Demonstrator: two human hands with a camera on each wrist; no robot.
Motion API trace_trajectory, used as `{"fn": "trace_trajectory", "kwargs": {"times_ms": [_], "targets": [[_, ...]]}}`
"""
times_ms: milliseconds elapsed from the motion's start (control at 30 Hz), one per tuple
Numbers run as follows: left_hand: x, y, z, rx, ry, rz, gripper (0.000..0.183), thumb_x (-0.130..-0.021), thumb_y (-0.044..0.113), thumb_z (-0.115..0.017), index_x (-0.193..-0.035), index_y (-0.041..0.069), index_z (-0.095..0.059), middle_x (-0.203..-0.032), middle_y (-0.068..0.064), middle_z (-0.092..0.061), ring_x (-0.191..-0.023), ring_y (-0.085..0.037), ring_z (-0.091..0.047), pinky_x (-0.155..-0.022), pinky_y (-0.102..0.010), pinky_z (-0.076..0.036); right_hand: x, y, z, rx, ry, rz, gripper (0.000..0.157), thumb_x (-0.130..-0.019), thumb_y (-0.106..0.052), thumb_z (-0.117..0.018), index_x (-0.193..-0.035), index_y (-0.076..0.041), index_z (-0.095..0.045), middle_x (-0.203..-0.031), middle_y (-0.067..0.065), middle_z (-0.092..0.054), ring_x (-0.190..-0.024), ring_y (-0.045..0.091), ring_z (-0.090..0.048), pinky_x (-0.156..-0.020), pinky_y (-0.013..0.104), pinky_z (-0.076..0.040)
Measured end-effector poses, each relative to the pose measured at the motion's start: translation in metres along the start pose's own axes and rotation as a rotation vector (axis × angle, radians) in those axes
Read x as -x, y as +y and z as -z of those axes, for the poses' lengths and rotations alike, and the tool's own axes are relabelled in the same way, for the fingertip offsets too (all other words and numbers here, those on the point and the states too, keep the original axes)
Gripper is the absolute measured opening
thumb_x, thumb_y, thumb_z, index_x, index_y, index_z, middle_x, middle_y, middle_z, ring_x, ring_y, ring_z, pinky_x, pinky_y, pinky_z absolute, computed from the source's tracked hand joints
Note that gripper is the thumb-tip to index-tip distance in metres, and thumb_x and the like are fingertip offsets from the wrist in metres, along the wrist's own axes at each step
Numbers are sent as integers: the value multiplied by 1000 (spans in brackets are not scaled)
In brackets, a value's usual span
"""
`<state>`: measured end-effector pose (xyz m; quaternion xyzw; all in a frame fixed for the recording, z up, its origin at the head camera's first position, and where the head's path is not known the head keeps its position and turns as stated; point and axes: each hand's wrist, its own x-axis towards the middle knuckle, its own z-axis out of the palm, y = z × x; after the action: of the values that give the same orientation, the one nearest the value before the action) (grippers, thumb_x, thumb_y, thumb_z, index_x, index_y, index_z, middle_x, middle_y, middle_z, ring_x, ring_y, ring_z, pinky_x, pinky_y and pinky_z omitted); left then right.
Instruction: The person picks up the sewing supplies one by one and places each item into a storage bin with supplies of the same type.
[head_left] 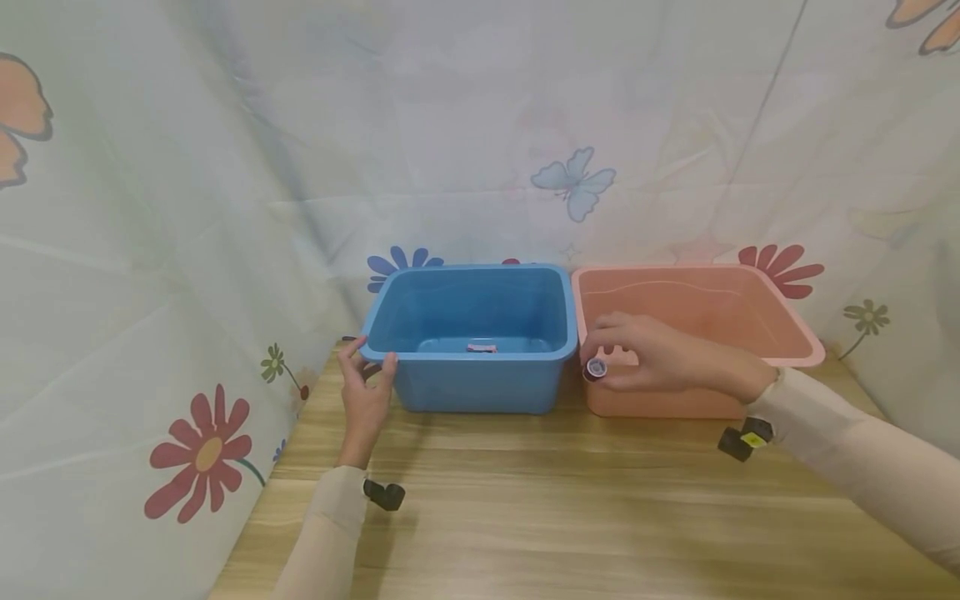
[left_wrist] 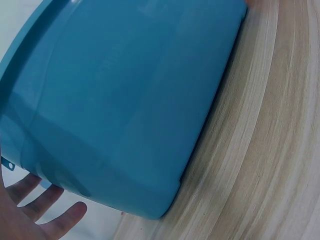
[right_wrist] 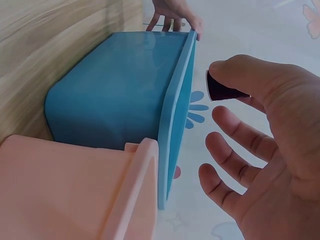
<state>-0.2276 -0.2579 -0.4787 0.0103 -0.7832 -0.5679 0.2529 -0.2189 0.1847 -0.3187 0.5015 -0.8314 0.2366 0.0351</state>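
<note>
My left hand (head_left: 365, 408) holds the front left corner of a blue plastic bin (head_left: 480, 383), its thumb at the front rim and other fingers along the left side. In the left wrist view the fingers (left_wrist: 42, 202) show beside the bin wall. My right hand (head_left: 648, 354) pinches a small dark purple bottle cap (head_left: 595, 369) between thumb and forefinger. The cap's pale, ringed end faces the head camera. The other right fingers (right_wrist: 240, 140) are spread and loosely bent. This hand is in front of the pink bin's (head_left: 795, 354) left part, near the blue bin.
A small pinkish item (head_left: 482, 348) lies on the blue bin's floor. Both bins stand side by side at the back of a wood-grain table (head_left: 525, 500). Behind them hangs a pale curtain (head_left: 450, 125) printed with flowers and butterflies. The front of the pink bin's floor is hidden.
</note>
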Motion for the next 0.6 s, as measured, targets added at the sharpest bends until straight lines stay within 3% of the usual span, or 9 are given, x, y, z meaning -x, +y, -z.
{"fn": "trace_trajectory", "kwargs": {"times_ms": [367, 600], "targets": [[0, 0, 1, 10, -9, 4, 63, -100, 45, -65, -152, 30, -33, -142, -13, -56, -121, -31, -60, -83, -39, -52, -4, 2, 9, 26, -2, 11, 27, -84, -15, -85, -107, -22, -72, -105, -12, -63, -97, 11, -60, -84, 41, -57], [0, 0, 1, 3, -15, 9, 64, -100, 45, -65, -153, 28, -32, -143, -15, -56, -121, -32, -60, -82, -39, -52, -6, 3, 20, 39, -5, -26, 23, -87, -17, -82, -109, -18, -74, -107, -9, -65, -99, 12, -59, -85, 40, -56]]}}
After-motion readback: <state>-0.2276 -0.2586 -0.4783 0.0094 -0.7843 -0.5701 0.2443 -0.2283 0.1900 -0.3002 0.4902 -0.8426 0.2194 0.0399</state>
